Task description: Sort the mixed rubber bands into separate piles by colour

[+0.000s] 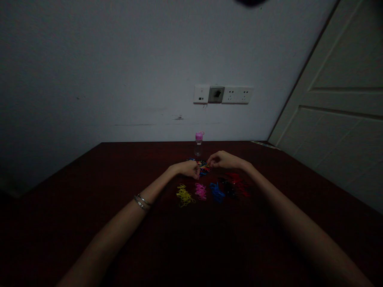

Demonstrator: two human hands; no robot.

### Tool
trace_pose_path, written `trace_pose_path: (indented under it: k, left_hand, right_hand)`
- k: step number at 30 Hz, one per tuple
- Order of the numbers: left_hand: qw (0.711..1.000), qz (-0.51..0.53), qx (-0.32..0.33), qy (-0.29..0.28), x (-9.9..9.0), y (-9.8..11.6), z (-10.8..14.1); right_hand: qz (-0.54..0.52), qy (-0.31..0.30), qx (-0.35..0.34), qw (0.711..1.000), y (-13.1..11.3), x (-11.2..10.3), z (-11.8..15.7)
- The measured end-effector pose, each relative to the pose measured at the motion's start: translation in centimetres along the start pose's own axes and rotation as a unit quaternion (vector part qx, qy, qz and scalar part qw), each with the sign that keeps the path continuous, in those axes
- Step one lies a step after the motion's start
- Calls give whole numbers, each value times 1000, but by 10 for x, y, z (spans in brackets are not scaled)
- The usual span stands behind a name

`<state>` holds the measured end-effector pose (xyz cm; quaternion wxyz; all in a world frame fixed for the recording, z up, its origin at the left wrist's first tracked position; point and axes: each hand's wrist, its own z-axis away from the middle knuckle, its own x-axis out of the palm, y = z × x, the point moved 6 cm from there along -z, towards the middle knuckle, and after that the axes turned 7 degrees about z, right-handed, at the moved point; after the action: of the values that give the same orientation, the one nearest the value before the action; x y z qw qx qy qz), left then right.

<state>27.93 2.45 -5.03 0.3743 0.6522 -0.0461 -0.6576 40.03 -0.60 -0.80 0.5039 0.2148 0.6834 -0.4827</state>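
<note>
A mixed heap of small coloured rubber bands (204, 167) lies on the dark table between my hands. My left hand (188, 169) comes in from the left with its fingers curled together over the near left side of the heap. At the heap's right edge, my right hand (224, 160) is bent down with thumb and fingertips pinched. Whatever either hand grips is too small and dark to make out. Closer to me lie separate piles: yellow bands (184, 195), pink bands (200, 191), blue bands (217, 192), black bands (229, 187) and red bands (239, 184).
Behind the heap stands a small clear bottle (198, 149) with a pink cap. The dark red table (143, 159) meets a pale wall carrying sockets (236, 95). A panelled door (335, 115) is at the right. The light is dim.
</note>
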Motion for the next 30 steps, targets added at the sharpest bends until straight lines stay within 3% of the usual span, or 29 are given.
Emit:
trace_pose_path:
  k: [6,13,17,23,30]
  left_hand:
    - [1000,-7,-29,-6,-1,-5,1]
    - [999,24,-23,11,-22,7,12]
    - [997,74,-8,-26,-22,19,17]
    - [987,117,2,-108,-2,25,14]
    - [985,165,6,-38,-17,15,14]
  right_hand:
    - [13,-11,6,1000,3,5,-1]
    - [43,-44,12,998,2,20,-7]
    - [53,-59,21,997,3,25,-9]
    - [71,-57,31,995,9,31,-13]
    - [103,-44,43,993,9,30,-12]
